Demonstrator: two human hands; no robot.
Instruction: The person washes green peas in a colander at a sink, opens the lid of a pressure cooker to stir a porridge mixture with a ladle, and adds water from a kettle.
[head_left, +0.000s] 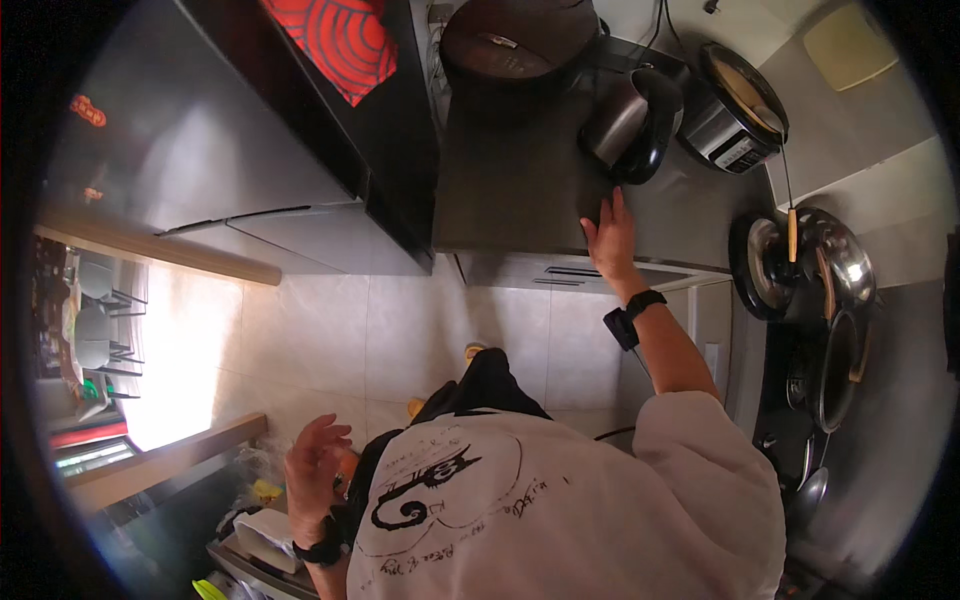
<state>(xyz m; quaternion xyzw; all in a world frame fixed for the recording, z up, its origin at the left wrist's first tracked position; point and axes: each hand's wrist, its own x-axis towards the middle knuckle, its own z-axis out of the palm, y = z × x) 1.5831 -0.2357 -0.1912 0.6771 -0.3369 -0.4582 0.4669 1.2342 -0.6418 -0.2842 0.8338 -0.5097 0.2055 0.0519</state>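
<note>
My right hand (613, 236) reaches over the front of the dark countertop (510, 187), fingers spread and nothing in them. Just beyond its fingertips stands an electric kettle (619, 124) with a metal body and a black handle. Whether the fingertips touch the kettle's base I cannot tell. Down at my left side is my left hand (311, 465), empty, its fingers loosely bent and apart. Beside the kettle sits an electric cooker (731, 109) with a control panel. A ladle's wooden handle (793, 234) hangs down in front of it.
Pans (834, 367) and lids (761, 262) crowd the right side. At the back of the counter is a large round dark lid (517, 37). A tall dark refrigerator (247, 127) stands left, a red patterned cloth (341, 45) on top. Behind my left hand is a cluttered shelf (255, 559).
</note>
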